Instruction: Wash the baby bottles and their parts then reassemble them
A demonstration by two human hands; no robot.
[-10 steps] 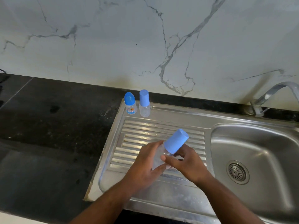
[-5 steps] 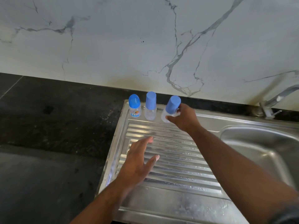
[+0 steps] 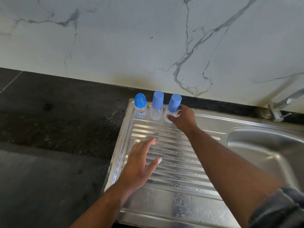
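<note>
Baby bottles [image 3: 156, 111]: three, clear bodies with blue caps fitted, in a row on the flat back rim of the sink unit, just in front of the wall.
Wall [image 3: 115, 38]: white marble, grey veins; brownish staining along its foot behind the row.
Counter [image 3: 57, 129]: black speckled stone, left of the sink unit and in a narrow strip behind it.
Sink unit [image 3: 177, 170]: stainless steel; ridged drainboard on the left, wet streaks and droplets on the ridges and the front flat.
Basin [image 3: 263, 153]: right of the drainboard, cut off by the frame edge.
Right forearm [image 3: 222, 158]: crosses the drainboard on a diagonal from lower right to the back rim, hiding part of the ridges; dark sleeve [image 3: 279, 208] at lower right.
Left hand [image 3: 139, 163]: over the left half of the drainboard, palm down, fingers straight and spread, holding nothing.
Right hand [image 3: 184, 120]: at the back rim, fingers and thumb curled round the clear body of the third bottle.
Tap [image 3: 279, 106]: back right, behind the basin, well apart from the row; spout blurred.
Third bottle [image 3: 174, 102]: rightmost, tilted with its cap leaning right; lower body partly covered by the gripping thumb and fingers; whether its base touches the rim cannot be told.
Middle bottle [image 3: 157, 102]: upright, flat-topped cap, just beside the third bottle.
Printed bottle [image 3: 140, 106]: leftmost, upright, domed cap, blue print on its body, at the sink unit's back left corner near the counter.
</note>
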